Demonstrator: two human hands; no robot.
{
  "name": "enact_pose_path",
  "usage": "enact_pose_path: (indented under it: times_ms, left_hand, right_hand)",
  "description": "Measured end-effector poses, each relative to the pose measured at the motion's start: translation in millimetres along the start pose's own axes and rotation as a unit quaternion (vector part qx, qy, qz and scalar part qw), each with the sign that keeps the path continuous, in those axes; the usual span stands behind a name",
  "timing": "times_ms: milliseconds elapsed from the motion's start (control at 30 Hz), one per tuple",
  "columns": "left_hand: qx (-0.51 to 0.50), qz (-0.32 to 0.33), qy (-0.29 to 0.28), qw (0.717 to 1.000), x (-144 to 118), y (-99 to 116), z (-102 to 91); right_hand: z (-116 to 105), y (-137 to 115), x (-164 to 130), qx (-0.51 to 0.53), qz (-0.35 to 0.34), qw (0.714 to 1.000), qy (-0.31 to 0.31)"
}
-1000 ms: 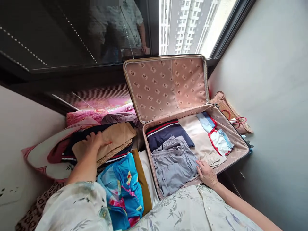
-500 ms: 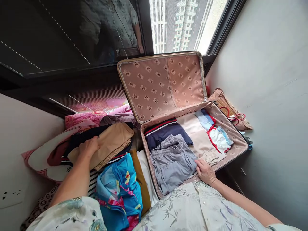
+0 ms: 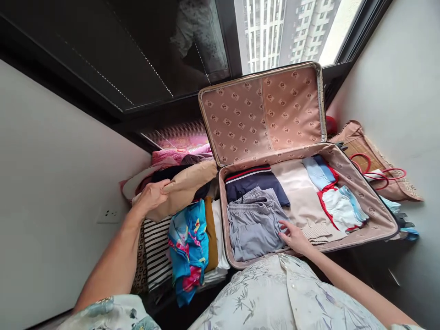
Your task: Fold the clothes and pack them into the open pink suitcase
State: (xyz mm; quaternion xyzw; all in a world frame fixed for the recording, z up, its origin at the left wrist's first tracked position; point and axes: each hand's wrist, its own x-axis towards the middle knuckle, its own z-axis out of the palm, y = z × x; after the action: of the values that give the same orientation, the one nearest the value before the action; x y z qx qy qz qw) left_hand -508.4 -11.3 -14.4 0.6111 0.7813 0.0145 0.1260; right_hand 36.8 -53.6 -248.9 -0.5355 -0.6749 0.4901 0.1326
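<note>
My left hand (image 3: pixel 151 198) is closed on the near edge of folded tan pants (image 3: pixel 190 181), lifting them slightly off a clothes pile left of the suitcase. Inside the open suitcase (image 3: pixel 242 121), my right hand (image 3: pixel 294 237) rests with fingers apart at the right edge of folded grey pants (image 3: pixel 256 227). A folded navy garment (image 3: pixel 249 180) with red and white stripes lies behind the grey pants. Beige clothing (image 3: pixel 295 183) fills the middle. Light blue and white folded pieces with red trim (image 3: pixel 340 208) sit at the right side.
A bright blue floral garment (image 3: pixel 189 238), a mustard piece (image 3: pixel 211 229) and black-and-white striped cloth (image 3: pixel 156 250) lie left of the suitcase. Red-handled scissors (image 3: pixel 385 176) and a tan bag (image 3: pixel 374 156) sit to its right. The window (image 3: pixel 271 36) stands behind.
My left hand has gathered the edge of the tan pants and raised it. My right hand's fingers have loosened on the grey pants. The view has swung left.
</note>
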Motion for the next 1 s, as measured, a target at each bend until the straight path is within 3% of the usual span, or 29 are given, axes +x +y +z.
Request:
enact_pose_path:
  times_ms: [67, 133, 233, 333, 400, 500, 567, 667, 767, 833, 867, 933, 1000]
  left_hand:
    - [-0.086, 0.05, -0.008, 0.995, -15.3, 31.0, -28.6]
    - [-0.188, 0.079, -0.038, 0.978, -26.1, 69.8, -47.7]
    - [-0.299, 0.093, -0.114, 0.943, -29.2, 136.7, -44.8]
    - [-0.351, 0.103, -0.247, 0.897, -17.7, 199.9, -3.4]
    - [-0.398, 0.09, -0.339, 0.848, -6.0, 233.9, 34.5]
    - [-0.469, 0.031, -0.399, 0.787, 13.6, 271.8, 85.2]
    - [-0.486, 0.014, -0.415, 0.769, 28.0, 292.8, 108.8]
    - [-0.473, 0.054, -0.449, 0.756, 55.8, 326.1, 130.5]
    - [-0.419, 0.136, -0.465, 0.768, 97.1, 363.7, 142.9]
    - [-0.348, 0.191, -0.43, 0.811, 130.8, 389.5, 149.8]
    - [-0.297, 0.208, -0.39, 0.847, 147.3, 401.9, 153.8]
    - [-0.162, 0.214, -0.269, 0.925, 173.5, 424.2, 165.0]
    - [-0.019, 0.204, -0.153, 0.967, 184.2, 441.2, 182.9]
  right_hand:
    - [-9.6, -17.0, 14.5, 0.106, 0.012, 0.992, -0.066]
    - [-16.5, -38.4, 25.9, 0.221, 0.017, 0.964, -0.147]
    - [-23.8, -68.4, 34.5, 0.413, -0.008, 0.874, -0.255]
    - [-34.6, -80.6, 37.2, 0.563, -0.032, 0.784, -0.26]
    - [-46.4, -74.7, 38.3, 0.621, -0.011, 0.752, -0.222]
    - [-68.1, -49.9, 38.4, 0.655, 0.059, 0.742, -0.134]
    - [-81.6, -28.9, 36.0, 0.66, 0.104, 0.742, -0.058]
    - [-97.8, 0.2, 30.2, 0.669, 0.142, 0.728, 0.041]
    - [-113.0, 22.3, 33.4, 0.688, 0.138, 0.704, 0.109]
    - [-126.4, 34.1, 48.8, 0.678, 0.121, 0.707, 0.159]
    - [-134.6, 39.8, 60.8, 0.668, 0.111, 0.713, 0.182]
    - [-153.2, 51.7, 90.1, 0.602, 0.104, 0.758, 0.228]
    - [-170.8, 64.3, 118.2, 0.5, 0.112, 0.818, 0.262]
